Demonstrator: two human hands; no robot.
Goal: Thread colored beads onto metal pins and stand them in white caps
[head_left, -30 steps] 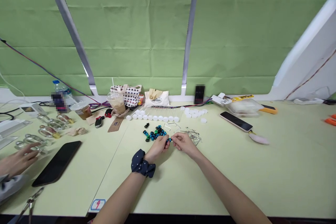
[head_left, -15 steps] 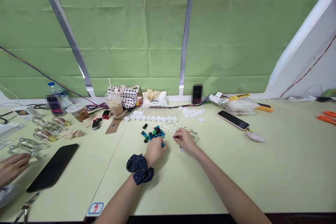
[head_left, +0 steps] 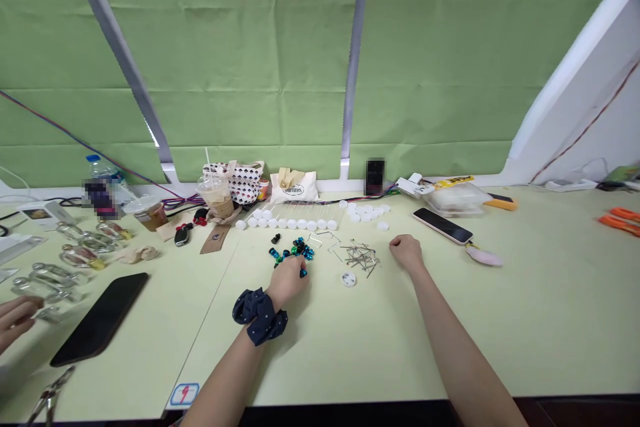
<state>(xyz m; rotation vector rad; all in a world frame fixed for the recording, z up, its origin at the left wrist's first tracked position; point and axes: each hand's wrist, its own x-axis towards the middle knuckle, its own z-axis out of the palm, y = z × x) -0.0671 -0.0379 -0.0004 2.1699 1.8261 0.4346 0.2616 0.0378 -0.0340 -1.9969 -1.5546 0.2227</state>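
My left hand [head_left: 287,280] is closed at the front of a small pile of shiny blue, green and black cylindrical pieces [head_left: 300,247]. A small blue cylindrical piece [head_left: 303,273] shows at its fingertips. To the right, my right hand [head_left: 407,253] is curled low over the table, its fingertips turned down and mostly hidden. Between the hands lie a loose heap of thin metal pins [head_left: 361,256] and a round white cap [head_left: 349,279] with its open side up and something small inside. Bent wire pieces [head_left: 324,239] lie behind the pile.
Clear tubes with white caps [head_left: 287,223] lie in a row behind, beside loose white caps [head_left: 367,213]. A phone [head_left: 443,225] is at right. On the left are a black phone [head_left: 100,317], glass bottles [head_left: 83,257], drink cups [head_left: 216,193] and another person's hand [head_left: 19,320].
My right hand has moved right, away from the metal pins, uncovering them and the white cap. My left hand has shifted slightly left, with a blue piece still at its fingertips.
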